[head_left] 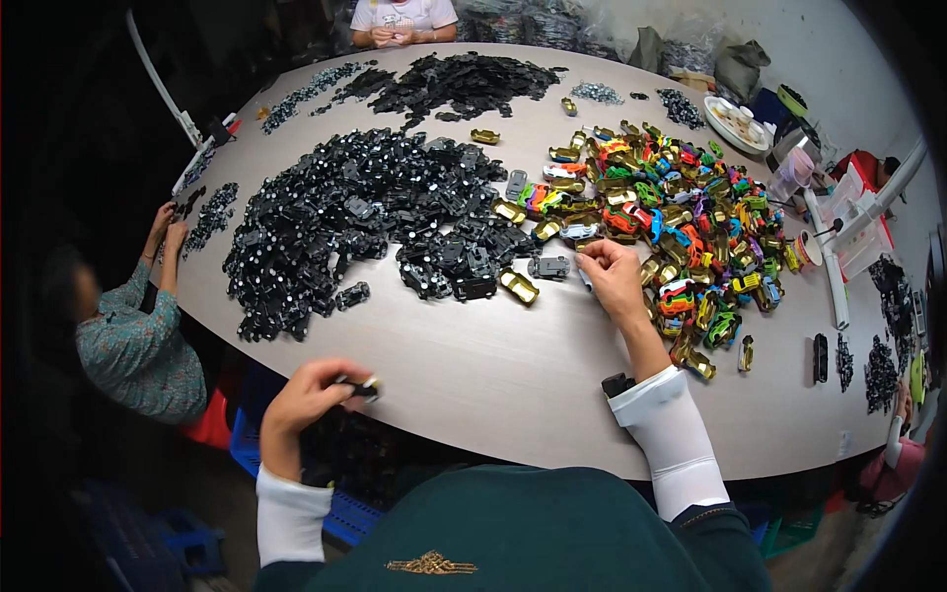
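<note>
Round grey worktable (473, 385), toy-car parts sorted in heaps; assembly step in hand, picking the next shell.

Left hand (308, 397) at 7 o'clock, off the table edge, fingers closed around a small black chassis piece (360, 388) with a pale tip. Right hand (614, 278), just right of centre, fingertips pinched down at the near rim of the coloured car shells (681, 217), apparently on a small pale piece; grip not fully clear. Glossy moulded plastic shells, gold, green, red, blue, at 2 o'clock. Matte black chassis pile (365, 212) at 10 o'clock, studded with pale wheel hubs. Judged next: lift one shell clear and bring it to the held chassis, aligned to snap. Co-worker's hands (166, 229) at 9 o'clock.
</note>
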A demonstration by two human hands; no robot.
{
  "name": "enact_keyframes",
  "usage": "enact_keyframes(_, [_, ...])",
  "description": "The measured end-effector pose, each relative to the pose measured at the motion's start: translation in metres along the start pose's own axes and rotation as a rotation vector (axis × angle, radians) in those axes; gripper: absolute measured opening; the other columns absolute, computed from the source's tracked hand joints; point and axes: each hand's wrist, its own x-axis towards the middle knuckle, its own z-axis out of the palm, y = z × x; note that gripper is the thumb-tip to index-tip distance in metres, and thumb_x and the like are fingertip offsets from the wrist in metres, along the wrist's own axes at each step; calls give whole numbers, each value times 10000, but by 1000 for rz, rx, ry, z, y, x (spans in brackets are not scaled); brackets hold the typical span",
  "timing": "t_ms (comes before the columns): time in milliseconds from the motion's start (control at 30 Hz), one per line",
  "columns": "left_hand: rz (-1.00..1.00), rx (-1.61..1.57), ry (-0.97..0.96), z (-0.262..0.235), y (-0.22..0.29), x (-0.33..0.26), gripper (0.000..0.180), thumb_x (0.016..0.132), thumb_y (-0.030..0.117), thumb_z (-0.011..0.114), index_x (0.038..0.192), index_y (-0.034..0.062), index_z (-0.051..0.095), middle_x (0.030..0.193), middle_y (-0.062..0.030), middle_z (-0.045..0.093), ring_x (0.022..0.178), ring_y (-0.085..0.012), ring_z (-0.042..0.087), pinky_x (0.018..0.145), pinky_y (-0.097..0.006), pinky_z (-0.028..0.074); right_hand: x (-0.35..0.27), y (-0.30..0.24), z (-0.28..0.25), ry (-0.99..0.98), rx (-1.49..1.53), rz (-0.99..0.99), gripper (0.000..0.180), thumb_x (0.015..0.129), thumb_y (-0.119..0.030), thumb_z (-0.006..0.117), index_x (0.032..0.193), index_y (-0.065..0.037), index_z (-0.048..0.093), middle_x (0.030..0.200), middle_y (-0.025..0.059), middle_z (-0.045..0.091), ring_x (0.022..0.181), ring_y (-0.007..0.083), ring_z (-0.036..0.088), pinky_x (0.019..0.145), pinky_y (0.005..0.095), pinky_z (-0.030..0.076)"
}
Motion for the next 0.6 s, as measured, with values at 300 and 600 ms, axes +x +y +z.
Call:
enact_keyframes(300, [-352,696,172,-37,-87,-119,221,815,106,674,994,-24,682,828,-66,682,780,-96,612,711,-254,496,-30,-25,48,-149,-527,-435,324,729,-261,747,925,-11,683,799,142,663,686,265,628,643,362,503])
enact_keyframes(600, [240,-76,-17,62,44,60,333,908,54,579,1225,-30,522,1078,-124,615,823,-126,611,728,-265,521,-35,-66,45,-306,-111,-238,288,752,-218,720,907,21,679,820,143,657,622,209,610,565,320,484])
